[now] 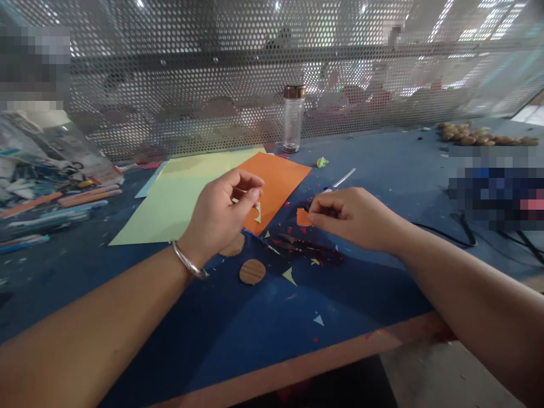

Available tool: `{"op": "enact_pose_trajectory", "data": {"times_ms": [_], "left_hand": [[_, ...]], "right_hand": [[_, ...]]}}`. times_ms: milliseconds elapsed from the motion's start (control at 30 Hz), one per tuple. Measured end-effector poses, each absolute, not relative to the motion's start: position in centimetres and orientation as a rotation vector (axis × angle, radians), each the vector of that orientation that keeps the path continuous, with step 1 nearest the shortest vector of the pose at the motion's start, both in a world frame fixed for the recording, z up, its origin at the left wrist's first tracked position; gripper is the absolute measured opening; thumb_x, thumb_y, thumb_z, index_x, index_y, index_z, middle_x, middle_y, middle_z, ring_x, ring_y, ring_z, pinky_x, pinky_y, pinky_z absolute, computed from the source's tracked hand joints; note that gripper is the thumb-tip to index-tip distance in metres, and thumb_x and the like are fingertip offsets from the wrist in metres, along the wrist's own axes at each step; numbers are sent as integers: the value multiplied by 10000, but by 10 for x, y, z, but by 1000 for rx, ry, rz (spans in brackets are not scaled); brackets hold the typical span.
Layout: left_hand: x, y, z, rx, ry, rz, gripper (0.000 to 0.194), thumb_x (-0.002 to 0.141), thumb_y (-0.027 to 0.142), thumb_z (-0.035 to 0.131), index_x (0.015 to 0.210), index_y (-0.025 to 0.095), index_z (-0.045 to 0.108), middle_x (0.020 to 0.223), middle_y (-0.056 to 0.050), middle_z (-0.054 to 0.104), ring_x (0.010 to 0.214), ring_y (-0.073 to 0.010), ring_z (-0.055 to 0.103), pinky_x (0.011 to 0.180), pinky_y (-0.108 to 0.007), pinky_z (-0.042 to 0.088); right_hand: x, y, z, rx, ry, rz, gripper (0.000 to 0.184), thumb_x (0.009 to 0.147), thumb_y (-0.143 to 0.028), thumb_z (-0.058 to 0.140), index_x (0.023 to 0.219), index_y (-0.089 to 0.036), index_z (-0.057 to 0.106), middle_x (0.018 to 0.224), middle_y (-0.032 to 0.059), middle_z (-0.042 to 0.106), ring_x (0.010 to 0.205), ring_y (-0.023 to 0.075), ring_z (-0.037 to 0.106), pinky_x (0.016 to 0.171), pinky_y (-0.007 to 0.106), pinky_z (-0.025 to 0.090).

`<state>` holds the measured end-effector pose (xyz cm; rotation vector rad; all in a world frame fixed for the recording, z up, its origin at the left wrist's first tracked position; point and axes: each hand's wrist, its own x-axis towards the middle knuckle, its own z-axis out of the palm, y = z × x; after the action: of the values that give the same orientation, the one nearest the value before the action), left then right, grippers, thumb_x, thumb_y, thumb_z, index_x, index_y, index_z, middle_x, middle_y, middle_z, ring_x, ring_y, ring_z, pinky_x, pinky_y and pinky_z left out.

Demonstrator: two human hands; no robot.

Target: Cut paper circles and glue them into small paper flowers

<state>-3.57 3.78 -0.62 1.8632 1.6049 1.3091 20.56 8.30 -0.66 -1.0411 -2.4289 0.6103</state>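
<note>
My left hand [225,207], a bracelet at its wrist, is raised over the paper sheets with thumb and forefinger pinched on a small pale green paper piece [258,213]. Its fingers hide part of that piece. A small orange paper piece [303,217] is pinched between the thumb and fingers of my right hand [346,215]. Between and below the hands lie dark red-handled scissors [314,248] and a blue pen [260,240]. Nearer me rests a round brown cardboard disc [252,272]; another disc [233,245] is partly covered by my left hand.
Pale green sheets [157,209] and an orange sheet [272,175] overlap at the back. A lidded glass bottle [293,122] stands by the perforated metal screen [191,107]. Markers [80,198] lie left; black cable [463,235] runs right. Paper scraps [290,276] dot the blue table [191,340].
</note>
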Motion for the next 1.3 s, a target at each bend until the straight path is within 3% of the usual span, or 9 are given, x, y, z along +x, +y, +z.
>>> {"op": "enact_pose_trajectory", "data": {"times_ms": [167,400,567,733,900,1100,1167,1200,1300], "left_hand": [[-66,45,12,2163,1866,808,136,847,266,627,893,227,749,898,-38,773,743,-190,672,674,-306,479],[-99,59,5,2274,2153,465,276,854,270,524,1028,226,733,1090,-83,760,904,-264,690,771,-368,484],[-111,64,0,2256,1987,299,478,768,347,624,1220,195,644,1253,-136,706,1119,-320,667,946,-416,496],[-110,62,-6,2334,1927,262,538,777,329,598,1286,153,610,1337,-175,655,1212,-344,619,1042,-470,460],[-93,65,-13,2360,1925,317,512,854,289,534,1336,128,596,1397,-152,631,1300,-298,571,1119,-409,413],[-95,123,5,2324,1993,273,399,931,346,588,1291,182,646,1343,-127,674,1297,-311,569,1104,-424,429],[-106,154,11,2253,2090,284,374,944,340,627,1287,192,637,1377,-131,634,1299,-304,560,1107,-477,433],[-112,169,13,2210,2130,282,382,959,356,633,1296,176,617,1380,-128,611,1259,-293,582,1071,-528,463],[-128,208,10,2045,2217,259,386,968,359,637,1303,170,600,1332,-120,613,1151,-270,633,964,-499,548]], "right_hand": [[205,85,-7,-1228,-2629,580,205,855,-237,608,656,-188,609,514,-54,473,487,92,391,519,266,285],[206,86,-10,-1270,-2700,461,221,856,-249,593,641,-196,599,527,-37,502,497,108,429,509,272,269],[206,85,-5,-1263,-2593,474,222,859,-269,607,648,-202,593,530,-43,502,483,103,406,510,264,286],[205,85,-4,-1241,-2554,478,244,872,-280,601,642,-199,592,552,-30,537,486,107,428,515,263,286],[205,86,-6,-1257,-2523,484,254,906,-339,574,693,-203,606,609,-16,588,556,128,486,546,263,317],[201,89,-6,-1236,-2484,530,270,916,-346,550,685,-205,557,594,-27,535,545,126,460,544,259,322],[200,91,-6,-1230,-2471,555,273,919,-343,544,684,-204,551,589,-30,519,540,124,443,539,258,321],[199,91,-6,-1228,-2464,566,271,918,-339,543,683,-203,552,586,-30,514,538,123,435,534,256,318],[199,93,-7,-1222,-2458,586,257,912,-329,547,691,-202,569,580,-33,503,533,120,422,526,251,314]]}}
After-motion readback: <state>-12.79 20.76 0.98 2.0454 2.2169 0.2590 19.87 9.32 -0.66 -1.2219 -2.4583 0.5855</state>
